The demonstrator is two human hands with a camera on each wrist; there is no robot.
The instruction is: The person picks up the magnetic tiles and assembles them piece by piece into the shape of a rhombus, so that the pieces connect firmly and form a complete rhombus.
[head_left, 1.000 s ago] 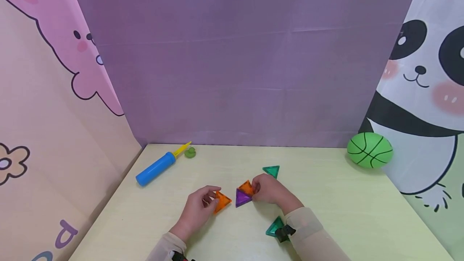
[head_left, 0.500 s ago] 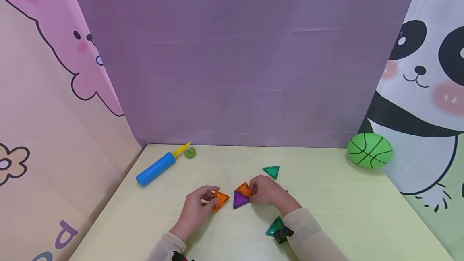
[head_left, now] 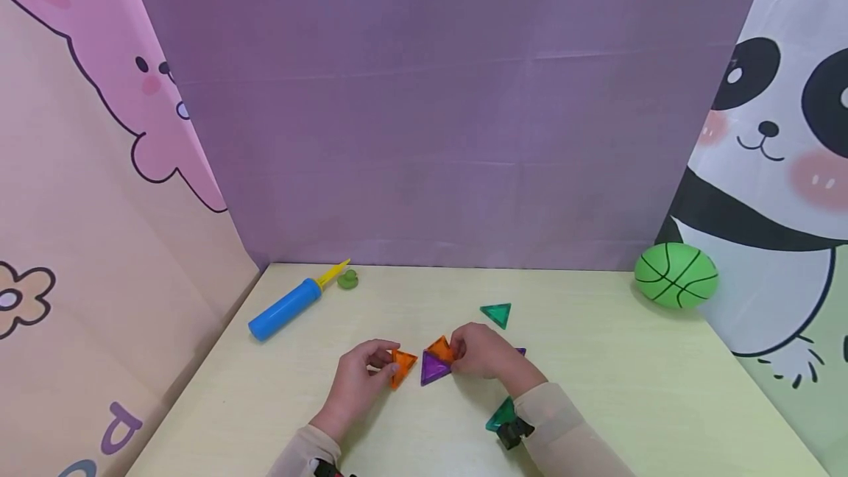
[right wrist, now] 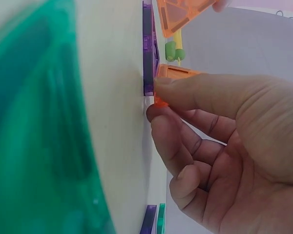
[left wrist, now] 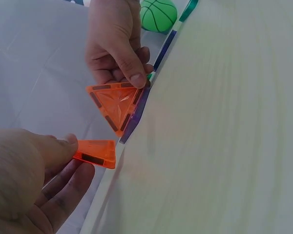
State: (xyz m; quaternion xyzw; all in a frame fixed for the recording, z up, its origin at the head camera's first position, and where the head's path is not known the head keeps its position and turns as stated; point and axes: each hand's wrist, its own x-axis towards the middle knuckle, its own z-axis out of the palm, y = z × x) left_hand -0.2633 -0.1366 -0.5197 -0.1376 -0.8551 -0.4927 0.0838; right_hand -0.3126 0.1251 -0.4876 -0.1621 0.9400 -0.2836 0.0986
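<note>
My left hand (head_left: 360, 383) pinches an orange triangular magnetic tile (head_left: 405, 369) by its left side, thumb below and fingers above. In the left wrist view that orange tile (left wrist: 98, 152) is raised and tilted. My right hand (head_left: 486, 352) pinches a second orange triangular magnetic tile (head_left: 440, 349), which stands tilted up along one edge of a purple triangular tile (head_left: 433, 369). The purple tile lies on the table, its edge meeting the second orange tile. A small gap separates the left orange tile from this pair.
A green triangular tile (head_left: 497, 314) lies behind my right hand, another green tile (head_left: 501, 415) beside my right wrist. Another purple tile (head_left: 521, 351) is mostly hidden by the right forearm. Farther back are a blue pump (head_left: 286, 309), a small green object (head_left: 347, 280) and a green ball (head_left: 676, 275).
My right hand has slid left and slightly nearer, bringing the second orange tile and the purple tile along. The left hand's tile has shifted slightly left. A purple tile's edge now shows behind the right wrist.
</note>
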